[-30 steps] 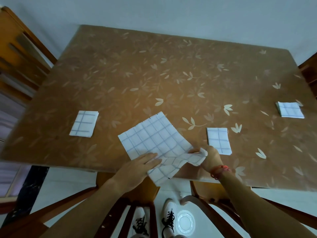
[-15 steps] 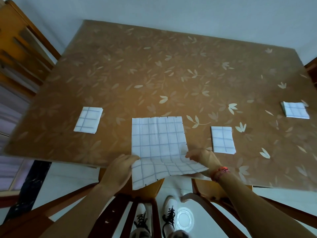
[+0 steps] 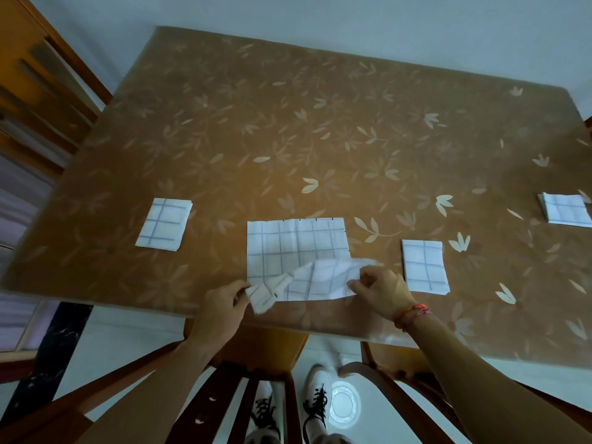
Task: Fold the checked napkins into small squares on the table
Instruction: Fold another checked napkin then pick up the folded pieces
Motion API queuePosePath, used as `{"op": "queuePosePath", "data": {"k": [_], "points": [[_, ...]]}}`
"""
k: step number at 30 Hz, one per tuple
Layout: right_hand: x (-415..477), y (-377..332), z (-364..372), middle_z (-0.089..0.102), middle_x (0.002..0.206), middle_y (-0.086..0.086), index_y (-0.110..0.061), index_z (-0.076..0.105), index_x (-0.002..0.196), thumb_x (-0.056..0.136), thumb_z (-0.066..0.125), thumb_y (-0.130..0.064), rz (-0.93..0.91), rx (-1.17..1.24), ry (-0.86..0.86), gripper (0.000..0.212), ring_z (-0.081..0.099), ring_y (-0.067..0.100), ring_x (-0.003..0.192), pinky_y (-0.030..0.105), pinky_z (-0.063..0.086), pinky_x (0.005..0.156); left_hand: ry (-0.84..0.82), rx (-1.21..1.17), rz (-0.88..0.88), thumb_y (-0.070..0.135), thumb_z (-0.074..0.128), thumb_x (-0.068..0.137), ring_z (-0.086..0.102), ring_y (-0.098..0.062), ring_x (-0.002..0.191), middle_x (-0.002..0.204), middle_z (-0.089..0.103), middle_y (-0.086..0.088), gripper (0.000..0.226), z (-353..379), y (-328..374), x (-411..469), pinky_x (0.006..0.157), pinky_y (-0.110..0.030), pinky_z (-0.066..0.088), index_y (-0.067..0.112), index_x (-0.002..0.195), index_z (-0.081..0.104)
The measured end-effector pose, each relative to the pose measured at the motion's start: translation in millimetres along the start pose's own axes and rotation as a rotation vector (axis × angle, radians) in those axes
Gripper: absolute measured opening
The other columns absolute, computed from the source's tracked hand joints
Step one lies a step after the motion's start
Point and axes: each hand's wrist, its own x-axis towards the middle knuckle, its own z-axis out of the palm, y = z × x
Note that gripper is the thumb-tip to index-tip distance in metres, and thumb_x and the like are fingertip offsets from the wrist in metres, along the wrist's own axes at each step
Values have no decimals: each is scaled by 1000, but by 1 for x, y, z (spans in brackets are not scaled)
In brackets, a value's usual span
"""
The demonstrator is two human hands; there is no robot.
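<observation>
- Hands both pinched on the open checked napkin, which lies at the middle of the table's near edge.
- Left hand grips its near-left corner, lifted and crumpled.
- Right hand grips its near-right edge, raised over the sheet.
- Forearms reach in from below the near edge.
- 3 folded napkins: left, right, far right edge.

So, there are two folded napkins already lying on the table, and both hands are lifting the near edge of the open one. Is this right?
Not quite: the head view shows three folded napkins, one at the left, one right of centre and one far right. The rest holds: the left hand and right hand lift the near edge of the open napkin.
</observation>
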Motion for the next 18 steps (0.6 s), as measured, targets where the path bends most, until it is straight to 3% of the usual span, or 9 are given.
{"op": "queuePosePath", "data": {"k": [4, 6, 8, 11, 16, 18], "points": [[20, 1, 5, 60, 59, -10, -26, 55, 60, 84, 68, -38, 25, 67, 53, 30, 60, 14, 64, 23, 42, 57, 44, -28, -84, 27, 54, 97, 62, -11, 66, 70, 64, 5, 18, 2, 3, 11, 52, -20, 50, 20, 83, 63], [26, -5, 4, 62, 66, -15, -30, 60, 68, 86, 66, -40, 51, 112, 49, 21, 63, 11, 71, 24, 48, 62, 60, -20, -114, 26, 54, 97, 60, -10, 64, 66, 60, 8, 22, 2, 6, 15, 49, -13, 45, 20, 76, 58], [33, -3, 7, 64, 68, -15, -29, 61, 72, 85, 66, -43, 76, 137, 8, 20, 63, 10, 71, 19, 44, 56, 81, -8, -129, 25, 54, 97, 58, -9, 62, 65, 58, 9, 22, 3, 8, 18, 47, -8, 38, 21, 75, 57], [35, -6, 5, 65, 74, -14, -29, 63, 85, 82, 71, -42, 74, 167, -10, 15, 61, 4, 70, 14, 39, 54, 87, -26, -162, 30, 59, 93, 61, -6, 73, 78, 63, 11, 8, 4, 10, 21, 51, -6, 41, 22, 93, 60], [37, -2, 1, 60, 71, -13, -26, 59, 85, 75, 79, -26, 84, 95, -98, 23, 57, 4, 68, 12, 35, 54, 39, -46, -160, 27, 71, 85, 60, -1, 72, 83, 63, 13, 37, 4, 12, 15, 51, -6, 42, 24, 117, 51], [39, 2, 4, 63, 72, -8, -22, 60, 84, 77, 77, -26, 93, 70, -78, 19, 60, 12, 71, 14, 35, 52, 34, -45, -166, 25, 69, 87, 59, -4, 74, 87, 63, 10, 40, 5, 12, 15, 51, -7, 43, 19, 122, 52]]}}
